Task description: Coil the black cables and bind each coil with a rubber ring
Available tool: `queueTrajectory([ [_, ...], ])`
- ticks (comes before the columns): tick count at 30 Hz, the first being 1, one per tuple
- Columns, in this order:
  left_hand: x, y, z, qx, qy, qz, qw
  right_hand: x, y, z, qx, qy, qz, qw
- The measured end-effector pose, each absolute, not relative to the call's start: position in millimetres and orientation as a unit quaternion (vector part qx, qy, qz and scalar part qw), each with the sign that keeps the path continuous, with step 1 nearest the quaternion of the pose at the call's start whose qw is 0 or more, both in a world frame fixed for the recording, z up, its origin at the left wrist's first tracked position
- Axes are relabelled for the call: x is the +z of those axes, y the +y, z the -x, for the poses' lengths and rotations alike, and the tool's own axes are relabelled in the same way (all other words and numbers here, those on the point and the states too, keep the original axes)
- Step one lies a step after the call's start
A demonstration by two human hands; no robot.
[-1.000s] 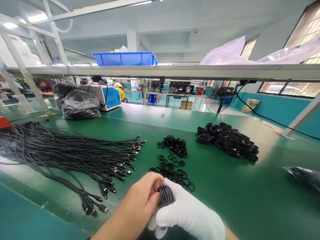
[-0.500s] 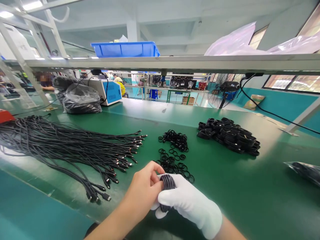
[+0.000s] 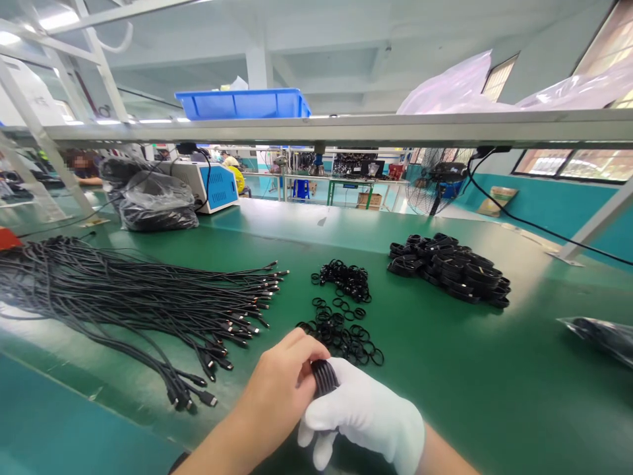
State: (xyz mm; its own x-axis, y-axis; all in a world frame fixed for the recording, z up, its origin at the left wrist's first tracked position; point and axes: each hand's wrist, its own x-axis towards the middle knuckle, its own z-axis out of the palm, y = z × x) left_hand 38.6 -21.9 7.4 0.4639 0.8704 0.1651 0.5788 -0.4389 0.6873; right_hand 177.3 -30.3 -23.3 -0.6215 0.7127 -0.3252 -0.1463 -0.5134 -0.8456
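Note:
A coiled black cable (image 3: 324, 379) is held between my two hands over the front of the green table. My right hand (image 3: 366, 412), in a white glove, wraps round the coil with its thumb across the front. My bare left hand (image 3: 281, 379) closes on the coil's left side; its fingertips are partly hidden behind it. Just beyond the hands lie loose black rings (image 3: 341, 333), with a denser heap of small black rings (image 3: 346, 278) behind them. On the left, many straight black cables (image 3: 148, 290) lie with their connectors pointing right.
At the right is a pile of coiled black cables (image 3: 455, 270), and a plastic-bagged item (image 3: 603, 340) near the right edge. A blue and white machine (image 3: 212, 187) and a black-filled plastic bag (image 3: 155, 201) stand at back left. A shelf (image 3: 356, 129) crosses above, carrying a blue bin (image 3: 242, 104).
Both hands have shifted slightly down and left with the coil. My left fingers have curled further over its top, and my right lower fingers have spread downward.

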Motion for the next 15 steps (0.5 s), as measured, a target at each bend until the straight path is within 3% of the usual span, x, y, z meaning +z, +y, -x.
queueTrajectory([
  [8, -7.0, -23.2, -37.5, 0.290, 0.468, -0.803, 0.230, -20.6, -30.5, -173.0, 0.773, -0.445, 0.361, 0.274],
  [15, -14.2, -17.2, -36.3, 0.326, 0.461, -0.767, 0.305, -27.7, -30.9, -170.0, 0.777, -0.426, 0.375, 0.273],
])
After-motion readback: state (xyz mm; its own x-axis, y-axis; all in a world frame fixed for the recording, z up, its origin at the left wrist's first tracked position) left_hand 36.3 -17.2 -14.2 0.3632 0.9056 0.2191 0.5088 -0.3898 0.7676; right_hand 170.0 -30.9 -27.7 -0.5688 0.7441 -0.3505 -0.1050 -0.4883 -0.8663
